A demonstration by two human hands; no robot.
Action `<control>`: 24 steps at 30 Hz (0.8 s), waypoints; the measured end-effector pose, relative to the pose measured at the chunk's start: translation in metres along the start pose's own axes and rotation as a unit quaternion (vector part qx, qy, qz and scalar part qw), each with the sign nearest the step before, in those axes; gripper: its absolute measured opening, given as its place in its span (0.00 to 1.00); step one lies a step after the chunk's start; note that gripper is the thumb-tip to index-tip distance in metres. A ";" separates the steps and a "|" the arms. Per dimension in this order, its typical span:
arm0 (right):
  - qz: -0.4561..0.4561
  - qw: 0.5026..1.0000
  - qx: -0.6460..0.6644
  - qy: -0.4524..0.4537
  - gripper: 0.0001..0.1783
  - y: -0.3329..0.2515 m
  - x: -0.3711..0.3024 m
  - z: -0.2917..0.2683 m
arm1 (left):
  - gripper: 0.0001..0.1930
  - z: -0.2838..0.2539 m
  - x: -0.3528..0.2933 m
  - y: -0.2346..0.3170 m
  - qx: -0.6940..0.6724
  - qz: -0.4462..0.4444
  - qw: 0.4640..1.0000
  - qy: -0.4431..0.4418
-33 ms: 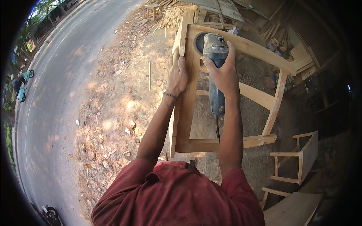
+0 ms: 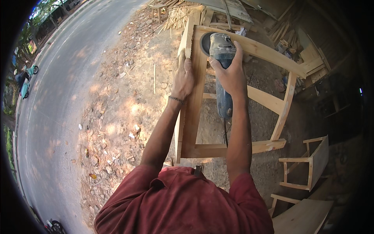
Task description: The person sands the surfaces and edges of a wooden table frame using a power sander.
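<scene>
My right hand is wrapped round the body of a blue-grey angle grinder, thumb on the near side and fingers over the far side. The grinder's round disc lies against the upper end of a pale wooden furniture frame, by the corner where a curved rail meets the long side board. My left hand grips that side board along its left edge, fingers pointing away from me. Its palm side is hidden. The cord runs from the grinder's tail down past my right forearm.
Wood offcuts are heaped behind the frame, with more scraps at the far right. Small unfinished wooden pieces stand at the lower right. Stony ground borders a paved road, where a rider passes on a turquoise scooter.
The grinder has shifted very slightly left and away from me, its disc still at the frame's corner. Out on the road, the scooter and a dark motorbike have moved a little.
</scene>
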State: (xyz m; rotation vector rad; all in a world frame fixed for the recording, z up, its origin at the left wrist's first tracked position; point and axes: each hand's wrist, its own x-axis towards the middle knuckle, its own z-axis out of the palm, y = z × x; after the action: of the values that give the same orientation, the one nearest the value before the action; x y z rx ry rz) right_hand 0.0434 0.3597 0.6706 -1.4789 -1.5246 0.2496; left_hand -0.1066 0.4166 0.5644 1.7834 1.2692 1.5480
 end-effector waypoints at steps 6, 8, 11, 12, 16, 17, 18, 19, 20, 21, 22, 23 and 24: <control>-0.027 0.999 -0.024 -0.008 0.51 -0.013 0.015 0.002 | 0.42 -0.001 -0.003 0.013 -0.026 -0.043 0.999 -0.012; -0.011 1.000 -0.002 -0.010 0.50 -0.001 0.023 -0.004 | 0.48 -0.003 -0.003 0.017 -0.023 -0.053 0.998 -0.035; 0.009 1.000 0.019 0.015 0.48 0.022 0.030 -0.025 | 0.55 0.001 -0.001 0.019 -0.012 -0.082 0.995 -0.058; 0.015 0.999 0.025 0.027 0.48 0.028 0.032 -0.034 | 0.57 0.001 -0.001 0.018 -0.006 -0.096 0.993 -0.063; 0.002 0.997 0.017 0.077 0.51 0.081 0.045 -0.069 | 0.59 0.006 -0.001 0.016 0.080 -0.054 0.994 -0.049; 0.012 0.996 0.021 0.089 0.51 0.090 0.045 -0.078 | 0.60 0.008 -0.003 0.014 0.088 -0.038 0.994 -0.050; 0.022 0.994 0.029 0.100 0.51 0.096 0.042 -0.084 | 0.60 0.006 -0.005 0.011 0.099 -0.021 0.994 -0.049; 0.032 0.993 0.037 0.112 0.51 0.102 0.041 -0.090 | 0.60 0.006 -0.005 0.003 0.118 0.013 0.992 -0.030; 0.040 0.991 0.010 0.127 0.51 0.114 0.044 -0.100 | 0.61 0.006 -0.003 -0.004 0.137 0.049 0.989 -0.010; 0.049 0.988 -0.016 0.143 0.51 0.129 0.048 -0.110 | 0.61 0.006 -0.002 -0.007 0.156 0.086 0.984 0.010; 0.059 0.984 -0.048 0.161 0.51 0.142 0.050 -0.120 | 0.61 0.007 -0.003 0.001 0.140 0.045 0.989 -0.011; 0.077 0.981 -0.038 0.173 0.50 0.151 0.050 -0.125 | 0.62 0.007 -0.004 0.014 0.123 0.002 0.992 -0.034; 0.082 0.981 -0.042 0.172 0.50 0.150 0.050 -0.126 | 0.62 0.006 -0.005 0.026 0.109 -0.041 0.992 -0.056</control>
State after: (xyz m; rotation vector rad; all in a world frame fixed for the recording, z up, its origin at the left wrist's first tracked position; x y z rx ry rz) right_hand 0.2440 0.3822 0.6528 -1.6223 -1.1499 0.0212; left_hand -0.0920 0.4016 0.5809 1.8956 1.4843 1.2875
